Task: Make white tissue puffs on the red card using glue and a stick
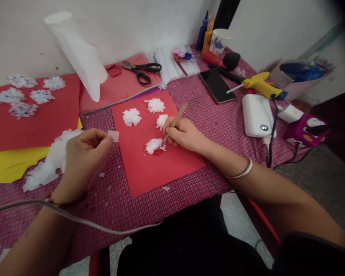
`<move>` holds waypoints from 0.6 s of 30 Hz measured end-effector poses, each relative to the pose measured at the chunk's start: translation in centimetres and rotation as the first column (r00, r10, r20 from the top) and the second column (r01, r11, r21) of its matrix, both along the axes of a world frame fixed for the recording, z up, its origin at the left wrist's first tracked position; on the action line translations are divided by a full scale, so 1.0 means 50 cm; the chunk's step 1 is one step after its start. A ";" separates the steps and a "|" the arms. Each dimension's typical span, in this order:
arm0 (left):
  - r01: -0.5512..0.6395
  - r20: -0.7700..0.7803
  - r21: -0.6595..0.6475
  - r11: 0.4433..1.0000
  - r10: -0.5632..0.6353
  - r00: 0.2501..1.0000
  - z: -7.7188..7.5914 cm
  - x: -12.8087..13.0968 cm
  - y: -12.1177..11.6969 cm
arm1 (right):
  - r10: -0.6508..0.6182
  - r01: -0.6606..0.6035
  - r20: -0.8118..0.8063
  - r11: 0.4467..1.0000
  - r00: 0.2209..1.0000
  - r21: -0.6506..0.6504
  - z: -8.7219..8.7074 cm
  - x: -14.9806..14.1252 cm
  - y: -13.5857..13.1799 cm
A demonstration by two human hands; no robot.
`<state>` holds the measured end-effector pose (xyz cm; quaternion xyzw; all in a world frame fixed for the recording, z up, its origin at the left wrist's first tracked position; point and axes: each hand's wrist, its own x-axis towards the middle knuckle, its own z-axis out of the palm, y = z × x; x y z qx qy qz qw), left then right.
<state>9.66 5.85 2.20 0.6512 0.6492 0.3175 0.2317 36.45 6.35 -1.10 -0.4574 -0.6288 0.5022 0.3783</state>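
Observation:
My left hand pinches a small white tissue-paper square between thumb and forefinger, near the left edge of a red paper sheet. Over that sheet, my right hand is closed around a tan pencil, its lower tip at a tuft of white tissue paper. A wet-looking red glue patch shows just below this tuft. Further up the sheet sit more white tufts, one of them partly covered by my right fingers.
White tissue pieces lie beside my left wrist. Left stands another red sheet with blue-specked tufts. Behind are black scissors and a white paper roll. A phone, yellow glue gun and white power bank lie right. A cable crosses in front.

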 end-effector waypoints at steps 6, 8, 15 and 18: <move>0.034 0.189 -0.050 0.998 -0.024 0.982 -0.024 0.025 -0.009 | 0.012 -0.042 0.178 0.985 0.984 0.166 0.002 0.000 -0.007; 0.046 0.285 -0.083 0.995 -0.021 0.958 -0.039 0.025 -0.010 | 0.018 -0.086 0.285 0.970 0.958 0.229 0.008 -0.004 -0.013; 0.152 0.549 -0.259 0.954 0.016 0.836 -0.065 0.039 -0.013 | 0.076 -0.225 0.418 0.921 0.905 0.318 0.020 -0.008 -0.028; 0.149 0.598 -0.308 0.939 0.069 0.798 -0.065 0.037 -0.013 | 0.034 -0.105 0.223 0.944 0.974 0.312 0.022 0.005 -0.018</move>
